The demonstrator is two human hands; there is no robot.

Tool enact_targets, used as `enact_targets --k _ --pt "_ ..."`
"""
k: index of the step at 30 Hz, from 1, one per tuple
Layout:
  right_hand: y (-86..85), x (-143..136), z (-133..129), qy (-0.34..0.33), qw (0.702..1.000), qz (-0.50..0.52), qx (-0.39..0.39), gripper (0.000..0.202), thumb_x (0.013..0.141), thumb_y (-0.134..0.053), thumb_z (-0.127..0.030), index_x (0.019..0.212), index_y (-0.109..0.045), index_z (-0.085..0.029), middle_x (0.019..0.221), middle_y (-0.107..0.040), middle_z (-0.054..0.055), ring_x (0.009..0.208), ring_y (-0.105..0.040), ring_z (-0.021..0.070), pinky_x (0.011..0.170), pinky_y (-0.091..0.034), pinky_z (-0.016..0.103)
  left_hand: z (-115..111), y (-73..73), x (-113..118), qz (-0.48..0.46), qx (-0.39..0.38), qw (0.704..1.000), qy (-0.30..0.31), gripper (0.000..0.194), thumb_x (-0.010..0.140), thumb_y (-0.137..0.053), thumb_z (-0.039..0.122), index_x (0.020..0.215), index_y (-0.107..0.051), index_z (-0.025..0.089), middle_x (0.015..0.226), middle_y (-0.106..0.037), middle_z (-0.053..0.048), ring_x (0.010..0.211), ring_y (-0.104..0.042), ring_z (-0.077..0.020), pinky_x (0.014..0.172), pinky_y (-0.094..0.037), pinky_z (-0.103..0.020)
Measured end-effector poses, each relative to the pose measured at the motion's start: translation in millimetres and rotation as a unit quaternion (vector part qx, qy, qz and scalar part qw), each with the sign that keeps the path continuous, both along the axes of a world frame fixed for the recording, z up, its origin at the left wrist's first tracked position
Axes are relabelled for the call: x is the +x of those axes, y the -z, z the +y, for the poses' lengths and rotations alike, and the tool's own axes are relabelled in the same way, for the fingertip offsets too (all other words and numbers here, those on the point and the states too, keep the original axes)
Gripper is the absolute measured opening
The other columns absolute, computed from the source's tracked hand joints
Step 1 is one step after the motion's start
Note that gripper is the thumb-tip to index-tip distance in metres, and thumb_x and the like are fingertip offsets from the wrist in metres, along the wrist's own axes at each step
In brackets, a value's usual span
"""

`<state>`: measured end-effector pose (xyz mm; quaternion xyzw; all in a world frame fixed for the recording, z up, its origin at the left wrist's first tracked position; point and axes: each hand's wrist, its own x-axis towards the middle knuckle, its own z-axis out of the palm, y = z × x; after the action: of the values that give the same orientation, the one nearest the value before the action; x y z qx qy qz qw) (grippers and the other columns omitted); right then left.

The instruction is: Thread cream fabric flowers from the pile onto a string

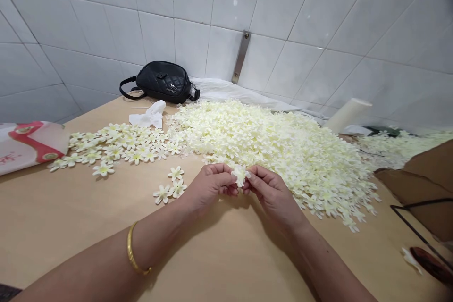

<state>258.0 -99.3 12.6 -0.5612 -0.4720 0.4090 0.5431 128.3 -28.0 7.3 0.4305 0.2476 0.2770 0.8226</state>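
Between my fingertips is a small pale yellow-white artificial flower [240, 176]; whether it is one layer or several stacked ones I cannot tell. My left hand [212, 184] pinches it from the left side. On the other side my right hand [274, 193] pinches its right edge. Just behind both hands rises a large heap of similar flowers [283, 146]. Three loose flowers [170, 185] lie on the table beside my left wrist. Farther left is a flat spread of flowers [123, 144], some with yellow centres.
A black quilted bag [164, 80] stands against the tiled wall, with a crumpled white tissue [150, 115] before it. A white and red bag [31, 146] lies at the left edge. At right are a pale roll [348, 114] and a brown box or sheet [421, 184] on the wooden table [106, 226].
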Motion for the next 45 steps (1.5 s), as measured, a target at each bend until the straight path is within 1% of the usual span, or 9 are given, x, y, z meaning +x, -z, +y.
enact_targets --k 9,12,16,23,28,32,37,41,45 --pt "-19.1 14 7 0.100 0.986 -0.121 0.056 0.023 0.081 -0.046 -0.036 0.068 -0.052 -0.017 0.064 -0.053 0.000 0.062 -0.049 0.0119 0.062 -0.041 0.025 4 5.7 1 0.025 0.027 0.998 -0.042 0.011 0.062 -0.059 0.016 0.057 -0.048 0.014 0.046 -0.053 0.002 0.045 -0.048 -0.0076 0.052 -0.036 -0.022" --pt "-38.4 25 18 0.180 0.924 -0.322 0.103 0.022 0.083 -0.042 -0.032 0.067 -0.049 -0.018 0.063 -0.052 0.000 0.061 -0.048 0.0129 0.059 -0.038 0.025 3 6.3 2 0.024 0.011 0.999 -0.038 0.013 0.060 -0.059 0.018 0.056 -0.047 0.015 0.044 -0.052 0.002 0.042 -0.047 -0.0077 0.049 -0.036 -0.022" --pt "-56.7 46 46 0.239 0.779 -0.567 0.120 0.020 0.083 -0.034 -0.023 0.068 -0.046 -0.018 0.065 -0.051 0.002 0.058 -0.045 0.0136 0.057 -0.033 0.026 3 8.1 4 0.027 0.005 0.999 -0.045 0.014 0.057 -0.059 0.020 0.054 -0.046 0.015 0.042 -0.052 0.002 0.041 -0.046 -0.0078 0.047 -0.035 -0.021" --pt "-54.6 68 94 0.227 0.740 -0.627 0.089 0.018 0.078 -0.038 -0.018 0.067 -0.052 -0.018 0.070 -0.057 0.006 0.072 -0.049 0.0195 0.066 -0.029 0.032 8 13.9 9 0.032 -0.001 0.998 -0.047 0.015 0.051 -0.059 0.020 0.049 -0.045 0.016 0.039 -0.050 0.002 0.036 -0.044 -0.0076 0.043 -0.033 -0.021" --pt "-52.9 68 98 0.236 0.751 -0.608 0.098 0.018 0.079 -0.041 -0.022 0.074 -0.058 -0.018 0.075 -0.060 0.007 0.078 -0.051 0.0208 0.068 -0.033 0.032 8 11.9 8 0.021 -0.007 0.998 -0.065 0.015 0.053 -0.059 0.019 0.051 -0.045 0.016 0.040 -0.050 0.002 0.037 -0.044 -0.0075 0.045 -0.034 -0.021" --pt "-52.9 48 68 0.254 0.773 -0.566 0.132 0.021 0.083 -0.037 -0.023 0.086 -0.057 -0.017 0.088 -0.059 0.008 0.087 -0.051 0.0195 0.075 -0.037 0.032 5 7.7 4 0.008 -0.015 0.997 -0.080 0.013 0.058 -0.058 0.017 0.054 -0.046 0.015 0.044 -0.052 0.002 0.041 -0.046 -0.0070 0.048 -0.035 -0.021" --pt "-38.8 7 17 0.139 0.865 -0.447 0.178 0.015 0.082 -0.046 -0.025 0.083 -0.059 -0.019 0.084 -0.060 0.005 0.080 -0.054 0.0164 0.073 -0.041 0.028 2 2.8 1 -0.015 -0.030 0.997 -0.069 0.013 0.061 -0.058 0.016 0.055 -0.047 0.015 0.047 -0.052 0.001 0.044 -0.048 -0.0084 0.052 -0.037 -0.023" --pt "-20.7 -5 4 0.088 0.943 -0.313 0.066 0.019 0.079 -0.051 -0.032 0.088 -0.059 -0.017 0.082 -0.061 0.005 0.078 -0.055 0.0175 0.072 -0.042 0.029 1 0.9 0 -0.017 -0.016 0.999 -0.047 0.013 0.062 -0.059 0.016 0.056 -0.048 0.015 0.047 -0.052 0.002 0.047 -0.048 -0.0082 0.054 -0.037 -0.022" --pt "-11.2 -5 5 0.060 0.977 -0.202 0.028 0.020 0.076 -0.055 -0.035 0.079 -0.058 -0.016 0.074 -0.060 0.003 0.071 -0.054 0.0159 0.067 -0.042 0.028 3 2.8 -1 -0.012 0.016 0.999 -0.040 0.013 0.061 -0.061 0.015 0.056 -0.049 0.015 0.049 -0.051 0.003 0.048 -0.047 -0.0069 0.056 -0.037 -0.022"
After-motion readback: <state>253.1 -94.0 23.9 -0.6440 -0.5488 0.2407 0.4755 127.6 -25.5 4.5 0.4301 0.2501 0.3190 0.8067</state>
